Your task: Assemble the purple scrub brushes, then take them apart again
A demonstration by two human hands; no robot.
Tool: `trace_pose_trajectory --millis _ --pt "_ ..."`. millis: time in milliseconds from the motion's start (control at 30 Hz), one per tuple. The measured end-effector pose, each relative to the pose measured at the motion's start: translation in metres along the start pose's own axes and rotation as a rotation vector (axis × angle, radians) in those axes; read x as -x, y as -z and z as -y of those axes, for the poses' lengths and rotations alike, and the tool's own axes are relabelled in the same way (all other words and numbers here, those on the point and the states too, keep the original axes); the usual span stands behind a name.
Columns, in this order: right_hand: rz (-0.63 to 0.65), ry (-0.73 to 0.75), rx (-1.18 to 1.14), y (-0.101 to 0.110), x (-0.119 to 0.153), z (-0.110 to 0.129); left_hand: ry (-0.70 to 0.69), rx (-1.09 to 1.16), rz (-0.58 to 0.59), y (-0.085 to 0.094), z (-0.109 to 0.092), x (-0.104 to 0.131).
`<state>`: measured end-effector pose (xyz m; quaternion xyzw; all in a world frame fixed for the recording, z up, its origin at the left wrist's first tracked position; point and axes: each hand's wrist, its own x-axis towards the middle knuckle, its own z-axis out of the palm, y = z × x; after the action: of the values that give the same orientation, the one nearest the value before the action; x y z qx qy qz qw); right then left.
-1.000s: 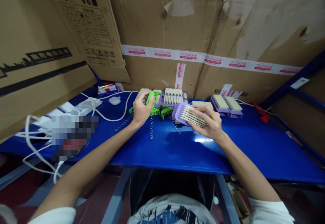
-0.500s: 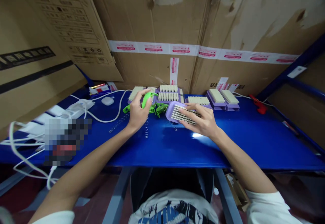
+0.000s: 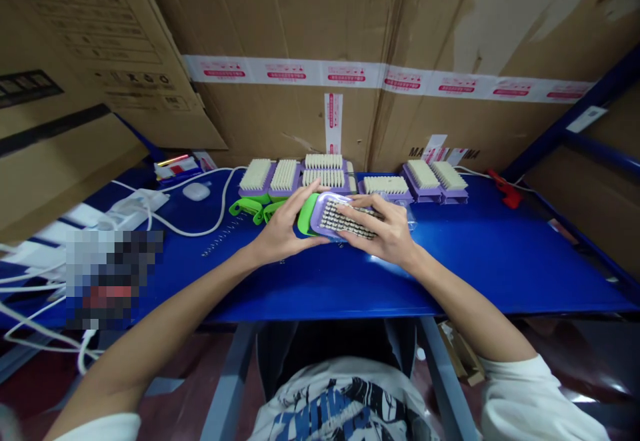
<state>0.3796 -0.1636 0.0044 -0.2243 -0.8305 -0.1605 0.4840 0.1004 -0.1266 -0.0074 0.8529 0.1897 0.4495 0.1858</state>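
A purple scrubbing brush (image 3: 327,219) with pale bristles is tilted up above the table's middle. My right hand (image 3: 387,229) grips it from the right, fingers spread across the bristles. My left hand (image 3: 280,233) pinches a green plastic piece (image 3: 306,216), fingers above and thumb below. The green piece is up against the brush's left end; whether the two are joined I cannot tell. Just behind my left hand lie more green plastic pieces (image 3: 247,209). A metal spring (image 3: 223,235) lies left of my left hand.
Several brushes (image 3: 257,175) line the back of the blue table (image 3: 475,261), with more brushes (image 3: 423,175) at back right. A power strip (image 3: 143,202) and white cables are at left. A red tool (image 3: 505,189) lies far right. Cardboard (image 3: 290,121) walls the back.
My left hand has brought the green piece rightward and down to the brush's left end. My right hand still holds the brush. The view has shifted slightly.
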Motion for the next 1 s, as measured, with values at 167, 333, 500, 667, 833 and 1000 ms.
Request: trace_pose_trajectory --millis 167,333,500,667,833,1000 --pt "0.04 -0.035 -0.083 0.0 0.001 0.005 -0.046 -0.046 -0.053 0.01 -0.003 -0.005" --pt "0.066 -0.072 -0.129 -0.001 0.003 0.006 -0.047 0.035 0.009 0.014 -0.004 -0.006" --pt "0.081 -0.063 -0.163 -0.003 0.006 0.001 -0.038 0.036 0.048 0.014 -0.001 -0.005" --pt "0.038 -0.026 -0.174 -0.006 0.003 0.004 -0.027 0.049 0.129 0.021 0.004 -0.006" --pt "0.001 -0.062 -0.197 -0.007 0.003 0.006 -0.029 0.071 0.124 0.012 0.001 -0.004" --pt "0.057 -0.132 -0.187 -0.001 0.003 0.008 -0.059 0.004 0.017 0.004 -0.01 -0.002"
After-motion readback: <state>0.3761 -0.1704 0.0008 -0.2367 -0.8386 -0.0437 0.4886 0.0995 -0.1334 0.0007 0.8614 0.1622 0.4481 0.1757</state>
